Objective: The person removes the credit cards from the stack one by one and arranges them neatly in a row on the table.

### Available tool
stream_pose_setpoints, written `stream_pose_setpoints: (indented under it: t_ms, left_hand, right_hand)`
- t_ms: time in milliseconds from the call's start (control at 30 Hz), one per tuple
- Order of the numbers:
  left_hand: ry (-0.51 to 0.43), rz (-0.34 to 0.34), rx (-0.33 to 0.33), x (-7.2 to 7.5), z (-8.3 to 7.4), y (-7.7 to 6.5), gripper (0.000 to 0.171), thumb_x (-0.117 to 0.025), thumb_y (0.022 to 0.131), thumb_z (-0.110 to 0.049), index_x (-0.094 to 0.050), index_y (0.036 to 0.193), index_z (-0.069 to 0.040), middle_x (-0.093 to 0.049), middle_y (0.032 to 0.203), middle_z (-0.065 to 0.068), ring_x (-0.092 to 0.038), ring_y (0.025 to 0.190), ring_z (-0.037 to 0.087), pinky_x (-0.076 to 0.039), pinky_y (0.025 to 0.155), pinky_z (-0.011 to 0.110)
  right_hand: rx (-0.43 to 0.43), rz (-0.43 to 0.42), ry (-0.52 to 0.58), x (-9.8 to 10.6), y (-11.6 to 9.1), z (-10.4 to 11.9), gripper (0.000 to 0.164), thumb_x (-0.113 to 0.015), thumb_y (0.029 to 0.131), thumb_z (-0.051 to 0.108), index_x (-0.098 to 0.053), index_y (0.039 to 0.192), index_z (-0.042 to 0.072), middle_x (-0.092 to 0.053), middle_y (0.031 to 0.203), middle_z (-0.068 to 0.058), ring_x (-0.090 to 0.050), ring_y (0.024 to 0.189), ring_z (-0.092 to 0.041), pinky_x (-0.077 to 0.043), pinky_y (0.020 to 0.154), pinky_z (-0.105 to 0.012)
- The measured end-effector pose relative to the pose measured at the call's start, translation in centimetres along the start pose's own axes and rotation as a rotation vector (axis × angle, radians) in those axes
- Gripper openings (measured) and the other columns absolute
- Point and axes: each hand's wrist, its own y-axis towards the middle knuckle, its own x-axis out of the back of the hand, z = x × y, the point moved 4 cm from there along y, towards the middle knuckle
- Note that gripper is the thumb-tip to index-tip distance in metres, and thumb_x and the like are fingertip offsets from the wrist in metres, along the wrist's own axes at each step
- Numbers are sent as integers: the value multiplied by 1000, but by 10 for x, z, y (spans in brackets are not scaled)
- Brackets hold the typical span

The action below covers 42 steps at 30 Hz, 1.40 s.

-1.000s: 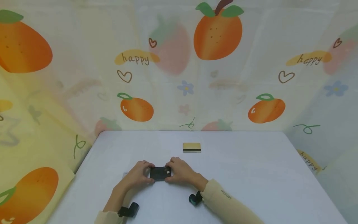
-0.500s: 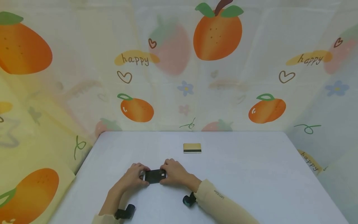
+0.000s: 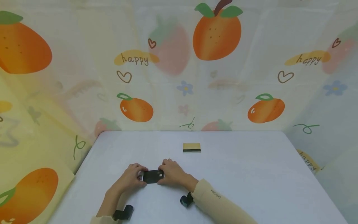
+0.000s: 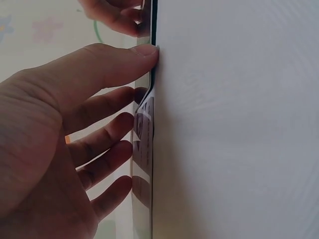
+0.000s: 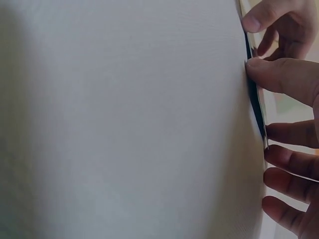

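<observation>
A black bank card (image 3: 153,176) with a small pale chip lies flat-on to the head view, low over the white table or on it; I cannot tell which. My left hand (image 3: 132,176) grips its left end, thumb on the near edge and fingers on the far edge. My right hand (image 3: 172,174) pinches the right end the same way. At the card's left end shows a pale, patterned strip (image 3: 140,176), mostly hidden by the left hand. In the left wrist view a glossy, printed surface (image 4: 144,132) lies below the left fingers; its kind is unclear.
A gold card (image 3: 191,147) with a dark stripe lies farther back on the white table (image 3: 246,174). Fruit-patterned cloth (image 3: 167,77) hangs behind the table and along both sides. Each wrist wears a small black camera, such as the right camera (image 3: 186,200).
Both hands have shifted left and slightly nearer with the black card. A pale strip has come into sight at its left end. The gold card stays put.
</observation>
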Motion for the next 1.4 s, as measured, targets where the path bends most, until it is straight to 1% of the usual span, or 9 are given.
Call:
stream_pose_setpoints:
  t_ms: [133,300,533,700,1000,1233,1400]
  left_hand:
    - [-6,7,-5,1,1,-1,49,-89,64,-21,-69,109,-16,-62,107,2,-51,104,24,-45,90,51]
    - [-13,14,3,-2,3,-2,48,-87,66,-18,-69,110,-15,-62,107,1,-51,105,23,-46,93,51]
    - [-16,4,10,-1,3,-4,46,-86,67,-16,-70,110,-15,-62,106,0,-52,105,22,-46,93,50]
    - [-13,3,1,1,1,-5,46,-86,66,-16,-70,110,-14,-63,106,1,-52,105,23,-46,94,50]
    - [0,-10,4,0,4,-3,47,-87,66,-15,-69,110,-14,-63,106,1,-52,105,24,-46,94,51]
    - [12,-21,4,0,3,-4,47,-87,66,-15,-69,110,-14,-62,106,2,-52,105,24,-46,92,49]
    - [8,-24,-1,0,0,-5,47,-86,66,-14,-69,110,-13,-62,106,2,-53,106,26,-45,92,50]
  right_hand:
    - [1,3,-15,-2,0,2,53,-76,78,51,-68,118,17,-53,98,5,-44,86,-8,-39,75,-22]
    - [-8,15,-10,-5,-2,3,55,-76,78,51,-67,120,16,-53,98,5,-43,86,-8,-39,76,-22]
    - [-6,14,-12,-4,-3,5,54,-76,79,50,-67,120,16,-53,98,5,-43,85,-9,-38,74,-21]
    - [3,8,-34,-3,-3,6,53,-75,79,50,-67,119,16,-52,97,6,-42,84,-8,-37,74,-21]
    - [12,-7,-39,-3,-2,6,52,-75,80,50,-67,119,17,-52,97,6,-42,85,-8,-37,74,-21]
    - [16,-21,-47,-3,-3,6,51,-75,80,50,-68,118,17,-52,96,6,-42,84,-8,-37,73,-21]
    - [20,2,-39,-2,-3,5,52,-74,81,51,-66,119,16,-53,98,6,-43,85,-8,-37,72,-21]
